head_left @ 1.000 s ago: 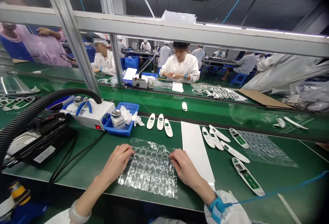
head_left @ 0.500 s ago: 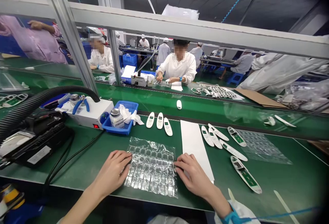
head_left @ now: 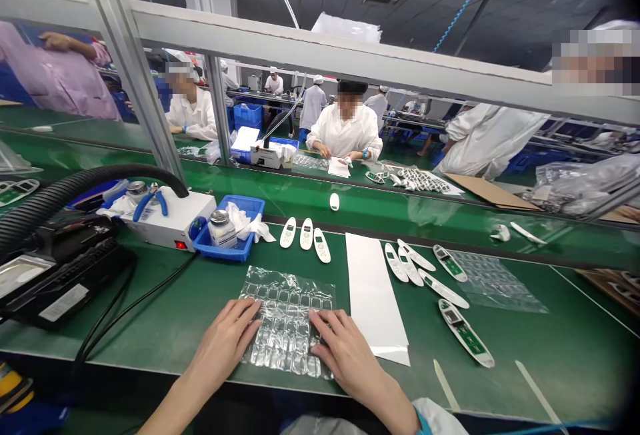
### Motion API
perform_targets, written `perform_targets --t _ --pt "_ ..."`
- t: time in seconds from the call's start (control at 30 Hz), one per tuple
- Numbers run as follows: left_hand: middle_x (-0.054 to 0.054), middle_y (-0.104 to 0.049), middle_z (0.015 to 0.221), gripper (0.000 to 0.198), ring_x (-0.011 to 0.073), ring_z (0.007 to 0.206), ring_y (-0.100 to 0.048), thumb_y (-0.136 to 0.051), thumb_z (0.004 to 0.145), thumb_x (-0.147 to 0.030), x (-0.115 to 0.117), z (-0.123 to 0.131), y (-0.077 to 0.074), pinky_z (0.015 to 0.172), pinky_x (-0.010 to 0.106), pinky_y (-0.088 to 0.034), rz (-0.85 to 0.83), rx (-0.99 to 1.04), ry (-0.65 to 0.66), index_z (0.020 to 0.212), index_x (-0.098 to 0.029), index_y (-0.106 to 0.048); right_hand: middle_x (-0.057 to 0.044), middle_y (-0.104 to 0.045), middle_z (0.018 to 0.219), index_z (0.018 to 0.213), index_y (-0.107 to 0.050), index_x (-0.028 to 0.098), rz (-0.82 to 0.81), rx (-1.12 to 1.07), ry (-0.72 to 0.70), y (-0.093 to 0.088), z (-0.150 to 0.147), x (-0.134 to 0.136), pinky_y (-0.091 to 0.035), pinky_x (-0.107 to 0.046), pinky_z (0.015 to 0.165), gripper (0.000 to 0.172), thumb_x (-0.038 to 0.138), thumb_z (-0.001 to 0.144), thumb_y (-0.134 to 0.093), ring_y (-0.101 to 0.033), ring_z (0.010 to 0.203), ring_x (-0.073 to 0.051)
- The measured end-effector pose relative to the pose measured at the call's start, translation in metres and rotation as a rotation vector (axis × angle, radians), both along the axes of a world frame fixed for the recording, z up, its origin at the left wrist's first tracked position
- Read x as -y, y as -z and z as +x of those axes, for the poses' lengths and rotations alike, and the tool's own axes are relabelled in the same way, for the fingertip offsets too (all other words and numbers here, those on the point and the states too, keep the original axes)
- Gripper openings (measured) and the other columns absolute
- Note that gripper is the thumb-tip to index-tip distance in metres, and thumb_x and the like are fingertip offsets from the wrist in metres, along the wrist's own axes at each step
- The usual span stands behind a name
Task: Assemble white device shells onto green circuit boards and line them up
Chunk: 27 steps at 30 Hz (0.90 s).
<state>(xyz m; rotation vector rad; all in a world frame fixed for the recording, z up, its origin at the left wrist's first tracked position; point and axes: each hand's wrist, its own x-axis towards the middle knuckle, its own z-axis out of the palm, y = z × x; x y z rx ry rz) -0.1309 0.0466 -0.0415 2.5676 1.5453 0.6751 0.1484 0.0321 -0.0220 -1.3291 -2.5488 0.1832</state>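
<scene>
A clear plastic sheet (head_left: 286,328) with rows of small rounded-square pockets lies flat on the green bench before me. My left hand (head_left: 226,334) rests on its left edge, fingers stretched and slightly apart. On the opposite side, my right hand (head_left: 345,345) has its fingers spread over the sheet's right part. Neither hand is gripping anything. Right of the sheet is a long piece of white paper (head_left: 375,288). Several white handset covers (head_left: 307,234) lie behind the sheet and right of the paper. A handset shell with a green circuit board (head_left: 465,333) lies farther right.
At the left stand a white box (head_left: 173,222) with blue pliers (head_left: 150,203), a black hose (head_left: 95,178) and a blue tray (head_left: 227,255). A second clear sheet (head_left: 495,278) lies at right. Across the green belt (head_left: 280,190), a co-worker (head_left: 345,125) sits handling parts.
My right hand has slid left from the sheet's edge onto it. My left fingers reach slightly farther over it. A person in white at the right has come into fuller view.
</scene>
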Motion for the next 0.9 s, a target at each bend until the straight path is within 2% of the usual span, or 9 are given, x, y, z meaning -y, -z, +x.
perform_targets --t 0.1,0.2,0.3,0.4,0.53,0.7,0.8,0.9 --pt "0.013 -0.061 0.109 0.041 0.0325 0.1 -0.057 -0.051 0.094 -0.037 0.001 0.012 -0.005 0.081 0.05 -0.054 0.015 -0.179 -0.024 0.133 -0.024 -0.051 -0.011 -0.059 0.113 0.137 -0.045 0.024 0.022 0.04 0.07 0.003 -0.01 -0.003 -0.05 -0.041 0.073 0.051 0.034 0.09 -0.06 -0.054 0.09 -0.027" --pt "0.015 -0.058 0.112 0.037 0.034 0.1 -0.056 -0.056 0.092 -0.035 0.003 0.019 -0.005 0.079 0.049 -0.053 0.019 -0.26 -0.053 0.127 -0.025 -0.056 -0.011 -0.059 0.109 0.131 -0.052 0.025 0.071 0.067 0.113 0.004 -0.017 -0.005 -0.05 -0.042 0.072 0.045 0.036 0.088 -0.061 -0.055 0.089 -0.028" --pt "0.013 -0.056 0.119 0.035 0.0326 0.106 -0.054 -0.05 0.095 -0.034 0.004 0.017 0.0 0.078 0.045 -0.054 0.01 -0.171 -0.057 0.129 -0.028 -0.054 -0.012 -0.059 0.116 0.134 -0.049 0.024 0.063 0.045 0.098 0.004 -0.012 0.001 -0.05 -0.043 0.076 0.045 0.033 0.091 -0.058 -0.055 0.096 -0.029" --pt "0.01 -0.059 0.118 0.035 0.0296 0.109 -0.055 -0.045 0.097 -0.036 0.006 0.008 0.007 0.081 0.043 -0.056 -0.048 0.013 -0.06 0.131 -0.028 -0.051 -0.012 -0.055 0.129 0.138 -0.043 0.022 0.034 -0.009 0.063 0.005 -0.002 0.013 -0.05 -0.043 0.087 0.045 0.029 0.094 -0.051 -0.053 0.109 -0.028" --pt "0.006 -0.056 0.124 0.031 0.0251 0.115 -0.054 -0.044 0.097 -0.04 0.007 -0.002 0.016 0.086 0.037 -0.056 -0.112 0.235 -0.069 0.122 -0.029 -0.057 -0.012 -0.051 0.137 0.137 -0.042 0.022 0.007 -0.05 0.057 0.003 0.006 0.023 -0.048 -0.044 0.095 0.041 0.026 0.096 -0.047 -0.049 0.119 -0.028" --pt "0.005 -0.059 0.123 0.032 0.0286 0.118 -0.053 -0.043 0.097 -0.041 0.011 -0.016 0.023 0.093 0.048 -0.054 -0.114 0.242 -0.087 0.124 -0.034 -0.058 -0.009 -0.056 0.126 0.126 -0.052 0.027 -0.064 -0.064 0.061 -0.014 0.013 0.023 -0.05 -0.044 0.085 0.032 0.026 0.094 -0.05 -0.051 0.112 -0.028" --pt "0.003 -0.058 0.13 0.035 0.0293 0.124 -0.051 -0.045 0.096 -0.042 0.018 -0.023 0.026 0.098 0.051 -0.052 -0.125 0.249 -0.111 0.129 -0.036 -0.054 -0.009 -0.058 0.119 0.116 -0.058 0.027 -0.058 -0.079 0.042 -0.028 0.026 0.01 -0.048 -0.043 0.084 0.023 0.026 0.094 -0.052 -0.053 0.107 -0.026" --pt "0.001 -0.055 0.134 0.037 0.0272 0.123 -0.053 -0.047 0.095 -0.043 0.023 -0.029 0.031 0.093 0.042 -0.056 -0.099 0.268 -0.148 0.132 -0.04 -0.051 -0.009 -0.062 0.107 0.11 -0.062 0.024 -0.024 -0.132 0.066 -0.039 0.036 -0.037 -0.046 -0.041 0.083 0.019 0.026 0.095 -0.05 -0.057 0.099 -0.024"
